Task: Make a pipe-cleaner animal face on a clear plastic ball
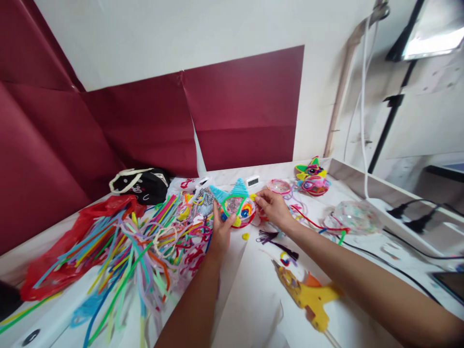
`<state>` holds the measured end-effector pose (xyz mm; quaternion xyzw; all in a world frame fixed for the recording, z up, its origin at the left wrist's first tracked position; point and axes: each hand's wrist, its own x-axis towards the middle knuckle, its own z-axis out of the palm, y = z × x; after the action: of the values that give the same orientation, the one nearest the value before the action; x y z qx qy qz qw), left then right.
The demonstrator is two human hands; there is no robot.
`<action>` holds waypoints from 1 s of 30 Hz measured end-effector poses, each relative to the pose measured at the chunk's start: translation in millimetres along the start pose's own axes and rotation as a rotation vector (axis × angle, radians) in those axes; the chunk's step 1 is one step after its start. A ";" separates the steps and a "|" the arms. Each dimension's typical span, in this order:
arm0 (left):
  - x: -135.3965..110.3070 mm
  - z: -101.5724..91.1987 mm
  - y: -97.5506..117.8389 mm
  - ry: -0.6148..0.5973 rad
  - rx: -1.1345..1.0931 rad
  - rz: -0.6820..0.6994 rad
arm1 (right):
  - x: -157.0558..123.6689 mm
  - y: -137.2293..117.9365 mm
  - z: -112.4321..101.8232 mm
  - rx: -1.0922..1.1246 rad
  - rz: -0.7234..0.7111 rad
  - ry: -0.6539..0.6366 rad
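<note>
My left hand [221,229] grips the left side of a pipe-cleaner animal face [237,205]. It has blue pointed ears, a green outline round one eye, an orange-and-blue eye and a red lower rim. At its upper right edge, the fingertips of my right hand [273,207] pinch a small yellow piece [253,197], which looks like coiled pipe cleaner. A yellow tuft [245,236] lies on the table just below. Nearer to me, under my right forearm, rests a yellow hot glue gun [304,295]. Dark tassels [279,244] and a small coloured eye disc [284,259] lie beyond its nozzle.
Loose pipe cleaners [134,256] and a red plastic bag [78,241] cover the left side. Behind them sits a black pouch [145,186]. A finished-looking colourful face [312,176], clear plastic bowl [357,217] and power strip [409,227] with cables are to the right.
</note>
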<state>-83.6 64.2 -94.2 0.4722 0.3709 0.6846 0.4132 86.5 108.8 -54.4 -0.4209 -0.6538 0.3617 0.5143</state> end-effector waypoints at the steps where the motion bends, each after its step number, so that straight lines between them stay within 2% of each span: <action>1: 0.3 0.3 -0.1 -0.004 -0.024 -0.004 | 0.1 0.8 0.3 -0.003 -0.001 0.002; 7: 1.9 -0.3 -1.8 0.016 -0.093 -0.055 | -0.4 4.9 2.2 -0.020 -0.008 0.014; 18: 6.1 -6.7 -11.9 0.029 -0.050 -0.015 | -0.2 6.3 0.9 -0.086 0.008 0.025; 23: 8.7 -8.7 -18.3 0.076 -0.026 -0.030 | -1.7 6.1 -3.2 -0.102 -0.003 0.029; 30: 12.2 -7.0 -22.0 0.196 0.091 -0.072 | -14.3 2.2 -10.4 -0.114 0.000 -0.065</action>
<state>-88.1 83.0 -111.8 0.4074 0.4569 0.6948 0.3774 98.7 96.9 -59.5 -0.4376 -0.6897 0.3373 0.4681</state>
